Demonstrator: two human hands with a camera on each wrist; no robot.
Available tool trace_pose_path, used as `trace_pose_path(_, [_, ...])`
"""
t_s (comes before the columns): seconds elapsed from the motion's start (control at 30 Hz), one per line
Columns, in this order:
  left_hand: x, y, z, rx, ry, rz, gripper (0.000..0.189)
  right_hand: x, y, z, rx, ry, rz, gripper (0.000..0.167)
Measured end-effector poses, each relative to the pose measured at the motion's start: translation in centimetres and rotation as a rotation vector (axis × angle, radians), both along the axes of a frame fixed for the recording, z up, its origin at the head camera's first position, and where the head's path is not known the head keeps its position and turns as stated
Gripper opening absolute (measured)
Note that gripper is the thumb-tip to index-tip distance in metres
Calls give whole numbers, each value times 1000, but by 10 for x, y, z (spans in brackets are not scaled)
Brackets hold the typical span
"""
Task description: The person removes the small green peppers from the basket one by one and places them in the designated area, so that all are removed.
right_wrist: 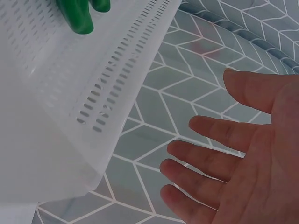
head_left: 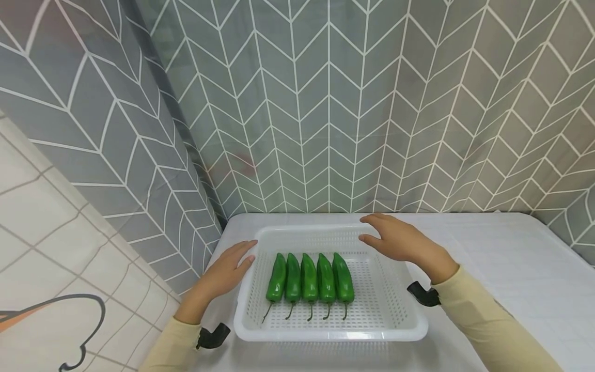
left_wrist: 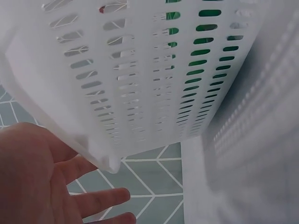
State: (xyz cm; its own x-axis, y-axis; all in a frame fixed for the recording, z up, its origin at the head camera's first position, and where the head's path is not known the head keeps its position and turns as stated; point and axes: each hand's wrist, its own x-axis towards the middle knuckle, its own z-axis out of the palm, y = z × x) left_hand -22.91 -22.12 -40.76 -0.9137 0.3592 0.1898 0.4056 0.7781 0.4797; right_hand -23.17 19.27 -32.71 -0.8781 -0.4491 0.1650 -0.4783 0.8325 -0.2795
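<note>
A white perforated plastic basket (head_left: 330, 335) sits on the white table. Several green peppers (head_left: 309, 279) lie side by side in it, stems toward the near edge. Beside the basket's left rim is my left hand (head_left: 228, 271), fingers extended and fingertips right at the edge. In the left wrist view, that hand (left_wrist: 42, 179) overlaps the rim, with the slotted basket wall (left_wrist: 135, 84) above it. My right hand (head_left: 395, 238) hovers over the back right corner, holding nothing. The right wrist view shows its fingers (right_wrist: 205, 161) spread and apart from the basket side (right_wrist: 114, 60).
White cloth covers the table (head_left: 492, 268), which extends to the right of the basket. A grey curtain (head_left: 344, 113) with white chevron lines hangs behind it. White tiled wall or floor (head_left: 56, 222) shows at the left. Black wrist straps (head_left: 424, 294) are at both sleeves.
</note>
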Motion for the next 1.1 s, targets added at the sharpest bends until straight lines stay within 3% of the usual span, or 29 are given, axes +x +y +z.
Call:
trace_pose_path(0.13, [-1, 0, -3, 37, -25, -1, 49, -2, -3, -1, 0, -17, 5, 51])
trace_pose_path(0.5, [-1, 4, -13, 198, -173, -15, 53, -5, -12, -6, -6, -71, 34, 53])
trace_pose_path(1.1, [2, 6, -17, 321, -221, 22, 51, -13, -30, -16, -20, -147, 67, 52])
